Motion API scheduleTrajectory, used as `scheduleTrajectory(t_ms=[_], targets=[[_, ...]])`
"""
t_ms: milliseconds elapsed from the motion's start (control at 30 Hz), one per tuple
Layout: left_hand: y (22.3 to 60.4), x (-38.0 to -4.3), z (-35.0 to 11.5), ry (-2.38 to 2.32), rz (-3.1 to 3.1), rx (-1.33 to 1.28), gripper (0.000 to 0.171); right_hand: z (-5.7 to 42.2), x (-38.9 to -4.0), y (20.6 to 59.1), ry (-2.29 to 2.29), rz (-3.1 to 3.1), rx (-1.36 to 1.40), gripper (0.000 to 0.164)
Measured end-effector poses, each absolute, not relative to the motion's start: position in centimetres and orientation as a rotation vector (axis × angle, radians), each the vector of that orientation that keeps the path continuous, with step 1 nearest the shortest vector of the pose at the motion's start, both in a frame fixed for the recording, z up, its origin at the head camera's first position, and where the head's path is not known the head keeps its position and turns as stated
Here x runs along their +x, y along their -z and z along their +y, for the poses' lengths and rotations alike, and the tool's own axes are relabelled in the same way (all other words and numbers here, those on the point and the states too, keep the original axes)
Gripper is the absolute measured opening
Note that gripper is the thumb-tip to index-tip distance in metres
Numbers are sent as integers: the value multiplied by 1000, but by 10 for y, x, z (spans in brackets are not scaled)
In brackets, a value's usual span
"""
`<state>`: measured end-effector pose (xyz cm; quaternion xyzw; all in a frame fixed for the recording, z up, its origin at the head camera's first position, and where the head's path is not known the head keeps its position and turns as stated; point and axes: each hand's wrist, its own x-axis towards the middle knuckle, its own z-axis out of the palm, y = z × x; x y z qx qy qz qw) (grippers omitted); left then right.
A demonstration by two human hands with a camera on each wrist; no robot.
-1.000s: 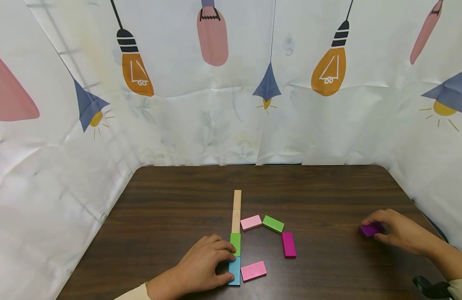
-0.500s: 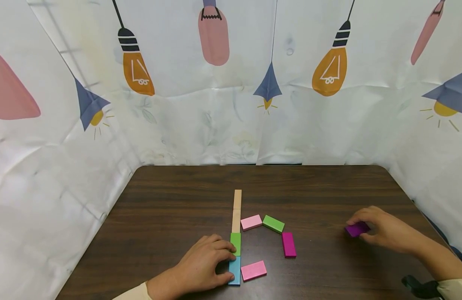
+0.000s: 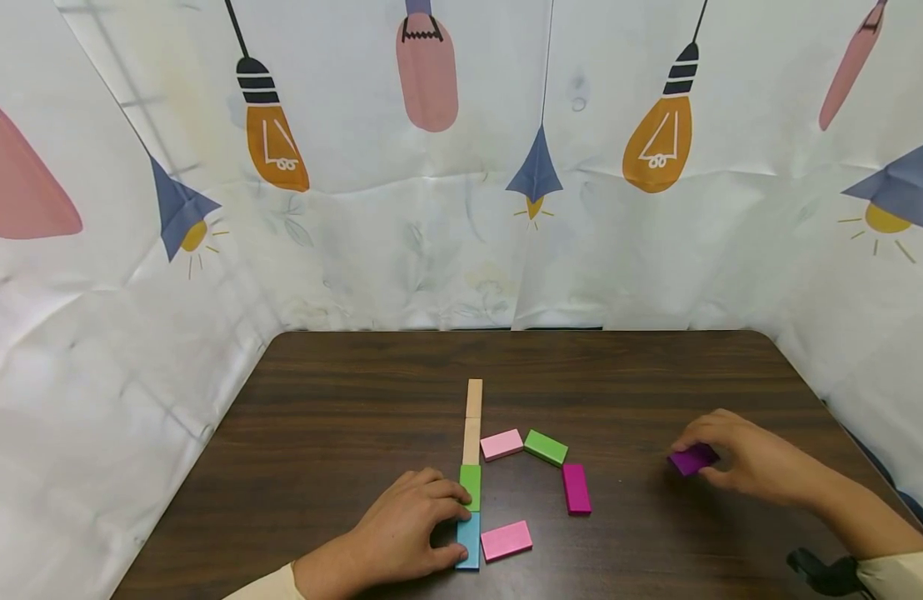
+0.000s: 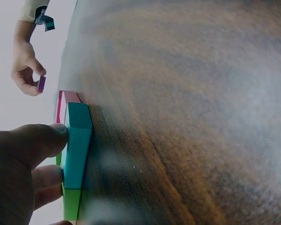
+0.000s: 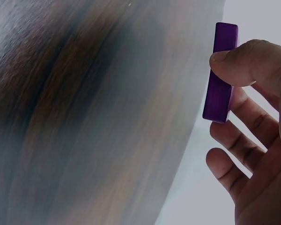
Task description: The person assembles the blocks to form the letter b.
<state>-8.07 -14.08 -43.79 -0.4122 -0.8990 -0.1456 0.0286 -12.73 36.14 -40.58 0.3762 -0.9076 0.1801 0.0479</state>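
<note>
My right hand (image 3: 746, 460) pinches a purple wooden block (image 3: 694, 458) between thumb and fingers, held just above the table at the right. In the right wrist view the thumb presses one face of the purple block (image 5: 221, 75). My left hand (image 3: 397, 529) rests its thumb on a blue block (image 3: 469, 542) and its fingertips along the blue block and a green block (image 3: 471, 487). Two natural-wood blocks (image 3: 472, 417) continue that straight line away from me. In the left wrist view the thumb touches the blue block (image 4: 78, 150).
Right of the line, a light pink block (image 3: 502, 445), a second green block (image 3: 546, 448) and a magenta block (image 3: 577, 489) form a curve. A pink block (image 3: 506, 542) lies beside the blue one. The dark wooden table (image 3: 341, 400) meets a printed white cloth (image 3: 416, 250) behind.
My right hand has carried the purple block leftward across the right side of the table. The left hand and the laid blocks stay where they were.
</note>
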Motion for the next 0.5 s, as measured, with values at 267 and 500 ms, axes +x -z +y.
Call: scheduleTrajectory(t_ms=[267,500], targets=[[437,-80,-141,455,-2763,-1269,32,346,-127,402,-570,-2721,1226,59],[435,-80,-140,456,-2766,-1272,32,329,-124,399,-574,-2731,1253,54]])
